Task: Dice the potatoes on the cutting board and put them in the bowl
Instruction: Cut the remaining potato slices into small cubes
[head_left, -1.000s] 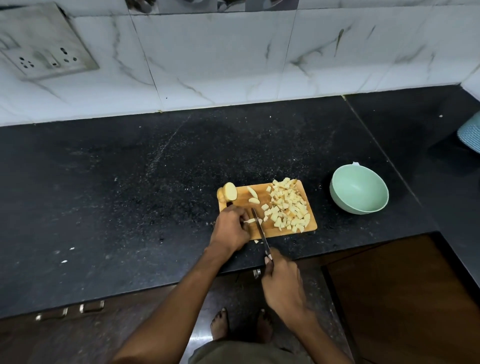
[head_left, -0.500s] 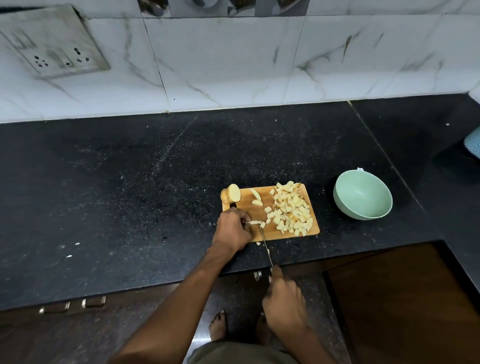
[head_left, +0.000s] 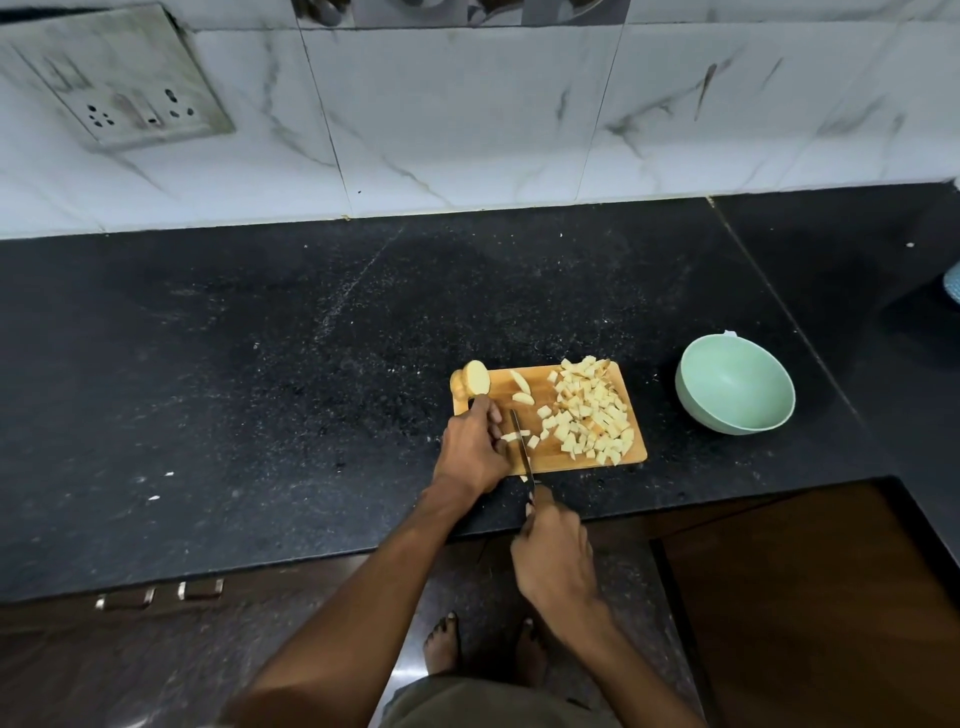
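Head view looks down on a wooden cutting board (head_left: 597, 457) lying near the front edge of a black countertop (head_left: 260, 389), with the person's left hand (head_left: 470, 449) curled over a thin strip of potato (head_left: 514, 435) at the board's near-left corner and the right hand (head_left: 553, 551) clenched around the handle of a knife (head_left: 521, 441), whose blade lies across that strip just beside the left fingertips. The step in hand, as I judge it, is crosscutting this strip into cubes. To do it well, the left fingertips should stay tucked back from the blade, the knife should come straight down and advance in even steps so the new cubes match the pile, and the cut pieces should be nudged rightward toward the heap of diced potato (head_left: 589, 415) that fills the board's right half. A halved potato (head_left: 475, 378) stands at the far-left corner, overhanging the board slightly, and two wedges (head_left: 521, 387) lie in the middle, so cutting is not yet finished. The strip sits close to the board's front edge, and the board itself is close to the counter's lip; a small scrap already lies just off the board, so pieces could roll to the floor. The pale green bowl (head_left: 735, 384) stands to the right, apart from the board and holding no potato yet, with bare counter between them for sliding or carrying the dice across.
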